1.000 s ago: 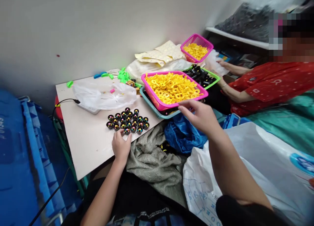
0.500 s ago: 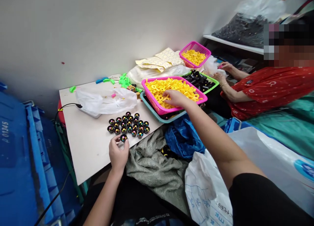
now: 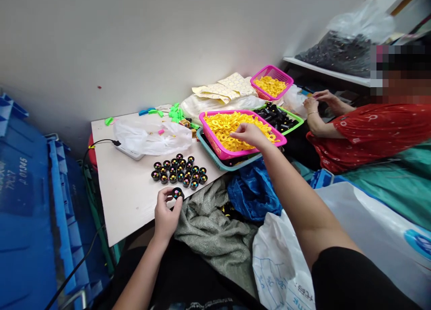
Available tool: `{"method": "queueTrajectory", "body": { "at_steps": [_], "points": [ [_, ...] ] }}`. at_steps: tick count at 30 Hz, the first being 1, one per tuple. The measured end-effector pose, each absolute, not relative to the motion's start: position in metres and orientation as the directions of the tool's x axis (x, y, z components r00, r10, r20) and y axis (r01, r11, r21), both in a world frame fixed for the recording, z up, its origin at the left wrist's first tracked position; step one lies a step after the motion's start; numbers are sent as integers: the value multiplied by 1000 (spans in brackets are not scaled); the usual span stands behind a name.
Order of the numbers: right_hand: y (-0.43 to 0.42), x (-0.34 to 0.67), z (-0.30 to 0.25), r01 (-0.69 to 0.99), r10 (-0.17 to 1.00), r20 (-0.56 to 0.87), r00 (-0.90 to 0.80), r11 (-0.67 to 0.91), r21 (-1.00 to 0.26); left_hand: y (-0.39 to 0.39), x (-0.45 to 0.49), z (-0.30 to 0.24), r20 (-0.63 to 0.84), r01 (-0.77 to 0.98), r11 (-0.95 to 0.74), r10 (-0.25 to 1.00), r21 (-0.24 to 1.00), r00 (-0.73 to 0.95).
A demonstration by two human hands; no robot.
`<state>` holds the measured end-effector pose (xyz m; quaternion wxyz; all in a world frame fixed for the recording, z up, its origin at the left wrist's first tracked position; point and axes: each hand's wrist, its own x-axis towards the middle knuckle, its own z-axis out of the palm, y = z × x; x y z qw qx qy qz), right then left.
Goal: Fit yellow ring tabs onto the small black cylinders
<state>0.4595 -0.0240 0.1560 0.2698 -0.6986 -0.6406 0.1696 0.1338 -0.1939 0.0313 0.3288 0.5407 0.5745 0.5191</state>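
- By the left hand (image 3: 167, 214), a small round black cup with coloured dots inside (image 3: 178, 193) is pinched at its rim between the thumb and the curled fingers, which are parted only by the cup's width.
- The held cup is kept at the near edge of the white rectangular bench (image 3: 124, 206), just nearer than a cluster of similar black cups (image 3: 180, 170).
- Its open mouth is turned upward, towards the camera; its depth is mostly hidden, so the tilt of its axis cannot be told.
- The cups in the cluster are stood upright, mouths up, close beside one another.
- The right hand (image 3: 252, 135) is held over the heaped yellow ring-shaped plastic pieces (image 3: 224, 121), its thumb and forefinger brought close together; whether a piece is pinched cannot be told.
- The yellow pieces are pointed in many directions, with no shared long axis.
- They are contained in a pink rectangular plastic basket (image 3: 215, 149), which is set in a teal tray (image 3: 210, 156) to the right of the cups.
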Motion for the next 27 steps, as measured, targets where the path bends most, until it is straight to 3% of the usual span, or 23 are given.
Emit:
{"method": "queueTrajectory", "body": {
  "at_steps": [5,8,11,15,18,20,22,27],
  "points": [
    [-29,452,151,431,937,61,343,-99,-897,-198,143,41,170,144,-157,982,977,-87],
    [-37,437,157,180,955,26,294,-29,-983,-203,143,48,169,87,-167,985,982,-15],
    [-64,411,162,55,998,3,66,-1,-998,-209,141,54,186,22,-188,980,982,69],
    [-123,365,160,-97,981,-101,-167,-119,-988,-216,143,59,231,-96,-217,956,971,180],
    [-166,332,154,-256,936,-125,-329,-216,-942,-220,145,60,251,-92,-238,949,967,190],
    [-185,314,150,-368,945,-96,-311,-214,-905,-223,147,61,272,-50,-267,945,962,181],
    [-197,299,142,-450,981,-80,-179,-153,-880,-225,148,62,296,-34,-295,938,955,180],
    [-216,276,120,-509,991,-126,47,-85,-856,-228,150,69,403,-29,-406,896,914,188]
  ]
}}
